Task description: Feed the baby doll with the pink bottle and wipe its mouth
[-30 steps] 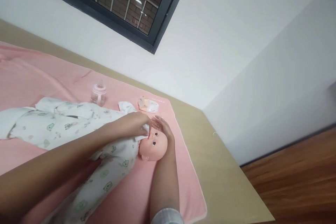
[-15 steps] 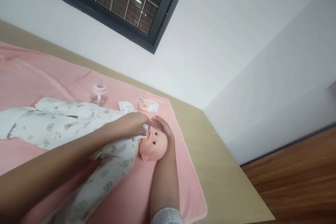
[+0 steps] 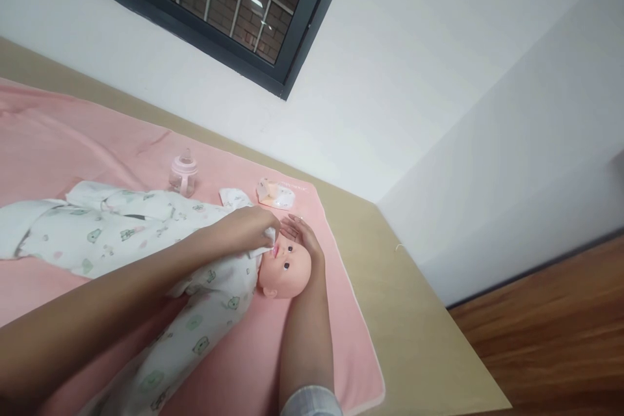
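Note:
A baby doll (image 3: pixel 287 266) lies on its back with its head to the right, in a white suit (image 3: pixel 160 218) with green animal prints. My left hand (image 3: pixel 251 229) reaches over its chest. The fingers are pinched on a small white cloth (image 3: pixel 266 246) by the doll's mouth, and most of the cloth is hidden under the hand. My right hand (image 3: pixel 303 235) curves around the top of the head, its fingers stretched out along the far side. The right forearm lies along the crown of the doll's head.
Beyond the doll, a pink-topped baby bottle (image 3: pixel 184 175) stands on the pink blanket (image 3: pixel 336 338). A small white and orange packet (image 3: pixel 275 194) lies near the blanket's far corner. The tan tabletop (image 3: pixel 400 312) meets a white wall (image 3: pixel 351 130) under a dark-framed window (image 3: pixel 285 78).
My left hand has shifted very slightly at the doll's mouth, and the cloth's edge shows a little less. The right hand and the doll look the same.

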